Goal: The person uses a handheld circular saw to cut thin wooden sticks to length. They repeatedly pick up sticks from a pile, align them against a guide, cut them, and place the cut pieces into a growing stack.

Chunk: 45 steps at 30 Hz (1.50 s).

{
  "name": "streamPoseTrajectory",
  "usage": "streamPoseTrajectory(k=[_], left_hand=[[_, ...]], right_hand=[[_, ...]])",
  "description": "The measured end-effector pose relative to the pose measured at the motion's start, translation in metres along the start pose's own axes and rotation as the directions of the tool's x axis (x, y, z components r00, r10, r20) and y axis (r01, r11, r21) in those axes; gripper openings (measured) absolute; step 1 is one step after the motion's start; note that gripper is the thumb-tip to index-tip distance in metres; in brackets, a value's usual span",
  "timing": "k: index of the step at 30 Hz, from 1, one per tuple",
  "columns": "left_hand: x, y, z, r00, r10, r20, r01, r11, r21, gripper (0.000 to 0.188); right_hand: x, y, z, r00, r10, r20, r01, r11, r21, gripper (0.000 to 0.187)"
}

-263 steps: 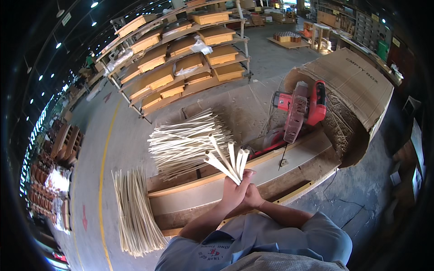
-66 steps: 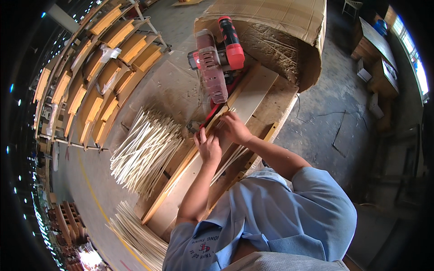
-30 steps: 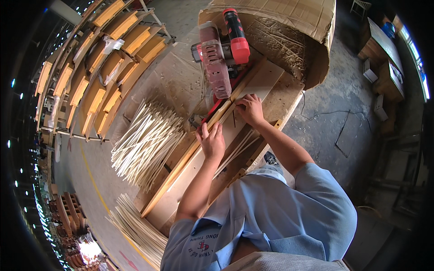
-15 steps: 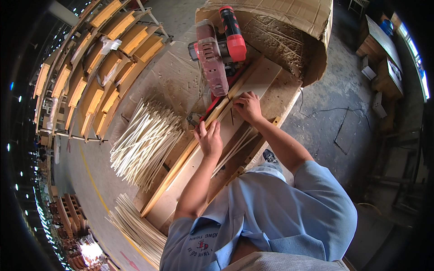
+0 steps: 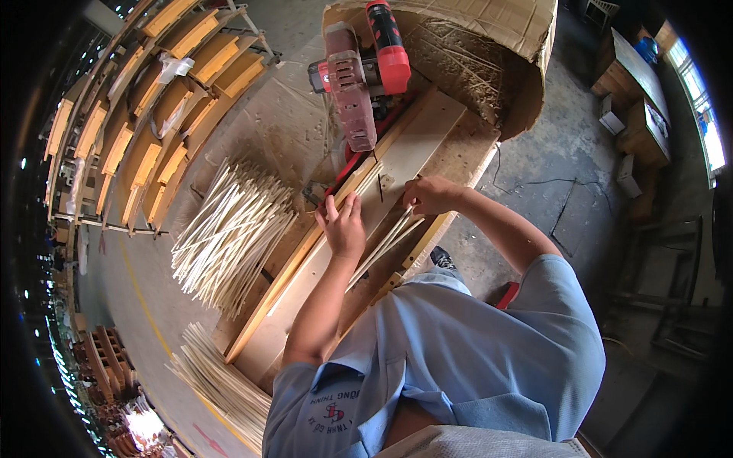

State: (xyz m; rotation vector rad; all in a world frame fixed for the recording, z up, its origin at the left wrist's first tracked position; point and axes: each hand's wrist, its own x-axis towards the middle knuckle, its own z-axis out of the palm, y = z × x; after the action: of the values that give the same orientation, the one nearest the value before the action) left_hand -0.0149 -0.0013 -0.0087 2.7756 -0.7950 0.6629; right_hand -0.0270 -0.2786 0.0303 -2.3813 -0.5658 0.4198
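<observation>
R hand point(image 5: 429, 195) grip narrow at ends of few thin sticks point(image 5: 384, 245) on table point(image 5: 463, 149), can't tell if held. L hand point(image 5: 343, 227) grip half-curled by wood strip point(image 5: 286, 278), unsure if holding. Big stick pile point(image 5: 233, 238) to L, red saw point(image 5: 352, 99) past hands.

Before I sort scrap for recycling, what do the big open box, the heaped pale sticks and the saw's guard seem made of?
Box: likely cardboard, matt brown, with creased, ragged edges. Heaped sticks: probably bare wood or rattan, being thin, pale and uncoated-looking. Saw's guard: probably reddish plastic, hazy as if dusty, with moulded-looking slots.
</observation>
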Motion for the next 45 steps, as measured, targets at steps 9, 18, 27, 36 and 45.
streamPoseTrajectory(k=[9, 18, 27, 36, 45], left_hand=[[0.006, 0.011, -0.018, 0.976, -0.073, 0.203, 0.071, 0.997, 0.014, 0.036], [0.021, 0.021, -0.035, 0.893, -0.191, 0.408, 0.213, 0.977, -0.009, 0.047], [0.020, 0.021, -0.033, 0.898, -0.163, 0.409, 0.163, 0.986, 0.034, 0.039], [0.010, 0.012, -0.017, 0.937, -0.134, 0.322, 0.124, 0.991, 0.051, 0.037], [0.009, 0.011, -0.015, 0.959, -0.097, 0.268, 0.084, 0.995, 0.058, 0.035]], right_hand=[[0.014, 0.003, 0.018, 0.979, -0.201, 0.037, 0.204, 0.965, -0.165, 0.009], [0.044, 0.002, -0.004, 0.776, -0.602, -0.188, 0.473, 0.753, -0.456, 0.013], [0.079, 0.019, -0.014, 0.859, -0.408, -0.309, 0.306, 0.893, -0.329, 0.012], [0.074, 0.014, 0.002, 0.863, -0.011, -0.506, 0.079, 0.990, 0.114, 0.018], [0.081, 0.009, 0.013, 0.793, 0.175, -0.584, -0.136, 0.985, 0.111, 0.023]])
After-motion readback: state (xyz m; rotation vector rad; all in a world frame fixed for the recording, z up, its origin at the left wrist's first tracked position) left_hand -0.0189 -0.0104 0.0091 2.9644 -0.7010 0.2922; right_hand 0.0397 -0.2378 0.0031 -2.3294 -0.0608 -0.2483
